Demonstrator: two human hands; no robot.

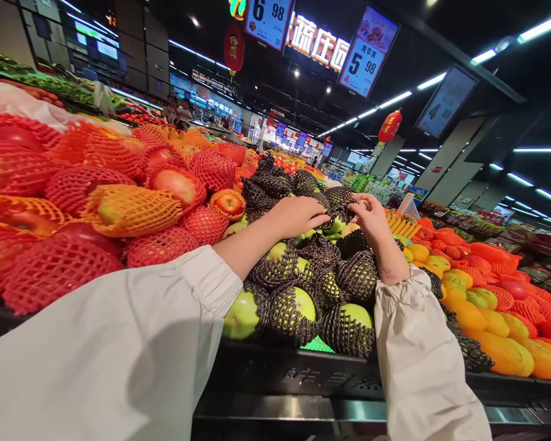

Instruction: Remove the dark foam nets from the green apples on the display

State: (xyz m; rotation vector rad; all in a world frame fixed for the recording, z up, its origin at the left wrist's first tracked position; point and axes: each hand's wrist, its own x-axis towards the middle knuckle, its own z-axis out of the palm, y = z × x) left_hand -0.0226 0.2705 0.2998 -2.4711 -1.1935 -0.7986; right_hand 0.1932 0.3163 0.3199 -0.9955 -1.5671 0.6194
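Ahead of me is a pile of green apples (305, 304), many wrapped in black foam nets (358, 275). My left hand (298, 215) reaches over the middle of the pile, palm down, with its thumb and fingers stretched out and apart. Its fingertips are at a dark-netted apple, partly hidden. To its right, my right hand (370, 214) has bent fingers closed at the edge of a black net on the far side of the pile. Whether an apple is inside that net is hidden. Bare green apples (335, 226) show between and below the hands.
Red and orange netted apples (133, 211) are heaped on the left. Yellow-orange fruit (496, 321) and more red-netted fruit (500, 257) lie on the right. A black shelf edge (303, 370) runs in front. Price screens (367, 52) hang overhead.
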